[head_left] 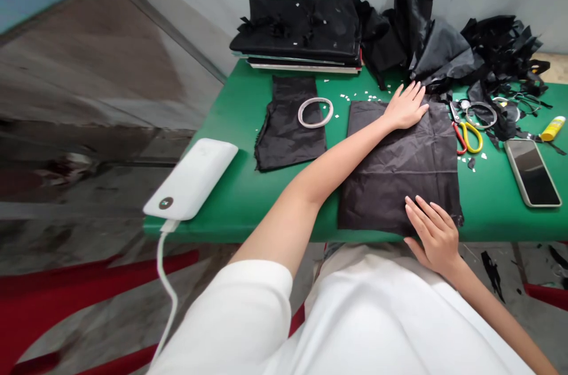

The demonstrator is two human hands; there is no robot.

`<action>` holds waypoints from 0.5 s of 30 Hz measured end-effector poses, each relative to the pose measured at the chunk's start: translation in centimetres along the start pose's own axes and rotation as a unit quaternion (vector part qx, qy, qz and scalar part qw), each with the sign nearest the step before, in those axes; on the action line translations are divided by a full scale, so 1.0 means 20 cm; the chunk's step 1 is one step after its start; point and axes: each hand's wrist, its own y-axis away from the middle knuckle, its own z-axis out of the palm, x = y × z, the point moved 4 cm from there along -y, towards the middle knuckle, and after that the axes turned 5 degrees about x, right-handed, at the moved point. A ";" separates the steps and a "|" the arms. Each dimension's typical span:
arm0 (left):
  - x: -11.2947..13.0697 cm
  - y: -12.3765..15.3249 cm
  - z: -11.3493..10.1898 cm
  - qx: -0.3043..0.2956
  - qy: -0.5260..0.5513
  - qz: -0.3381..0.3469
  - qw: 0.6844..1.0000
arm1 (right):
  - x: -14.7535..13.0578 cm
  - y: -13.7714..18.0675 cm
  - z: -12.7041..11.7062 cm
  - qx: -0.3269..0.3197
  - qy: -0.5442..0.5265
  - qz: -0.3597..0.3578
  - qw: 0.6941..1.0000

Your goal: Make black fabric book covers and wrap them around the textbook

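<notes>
A black sheet of thin, creased material (390, 174) lies flat at the front of the green table. My left hand (406, 106) rests on its far edge with the fingers stretched out. On the near right part of the sheet lies my right hand (435, 236), palm down, fingers extended. Neither hand grips anything. Just right of the sheet are scissors (469, 137) with red and yellow handles. To its left, a roll of tape (315, 113) sits on a smaller black piece (290, 138) with a ragged left edge.
A white power bank (190, 180) with a cable stands at the table's left edge. Phone (533, 174) and yellow glue stick (552, 128) lie on the right. Behind are a stack of folded black pieces (297, 29) and crumpled black scraps (444, 49). Small white bits dot the green tabletop (248, 103).
</notes>
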 end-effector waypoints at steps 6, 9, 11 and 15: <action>0.02 0.05 -0.10 0.130 0.037 0.026 0.990 | -0.03 0.00 0.05 0.096 0.039 0.052 0.993; 0.01 0.05 -0.08 0.128 0.041 0.021 0.991 | -0.04 -0.01 0.05 0.097 0.031 0.058 0.993; -0.01 0.04 -0.07 0.125 0.052 0.011 0.991 | -0.03 -0.01 0.05 0.084 0.018 0.058 0.995; -0.06 0.01 -0.06 0.122 0.077 -0.019 0.989 | -0.01 0.00 0.01 0.057 -0.006 0.062 0.996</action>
